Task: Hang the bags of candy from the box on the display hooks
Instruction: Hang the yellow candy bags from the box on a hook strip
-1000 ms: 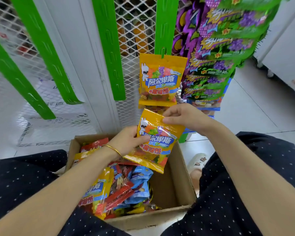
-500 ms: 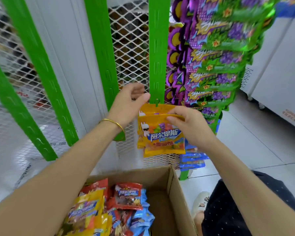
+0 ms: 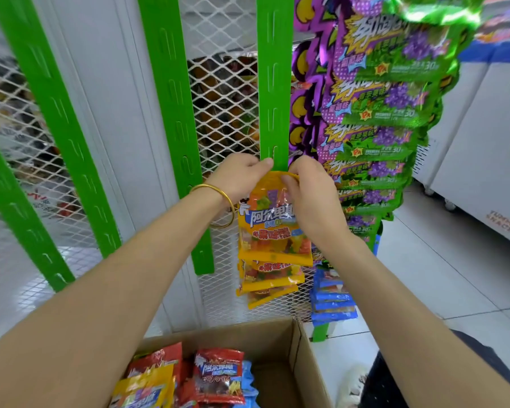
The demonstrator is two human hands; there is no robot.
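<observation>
Left hand [image 3: 242, 175] and right hand [image 3: 309, 195] both pinch the orange plastic candy bag's [image 3: 273, 228] top edge against the green slotted display strip [image 3: 274, 83].

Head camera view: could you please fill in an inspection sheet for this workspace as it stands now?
Surface: tiled floor, pale, bare where visible.
Job's things: yellow candy bag held against the green display strip; more yellow bags hang below it; cardboard box holds red, yellow and blue bags.
Clutter: nothing seen.
Grippers: left hand and right hand both pinch the bag's top edge.
Cables: nothing seen.
Surroundings: white wire mesh, purple-green bags hanging at right, white cabinet.
</observation>
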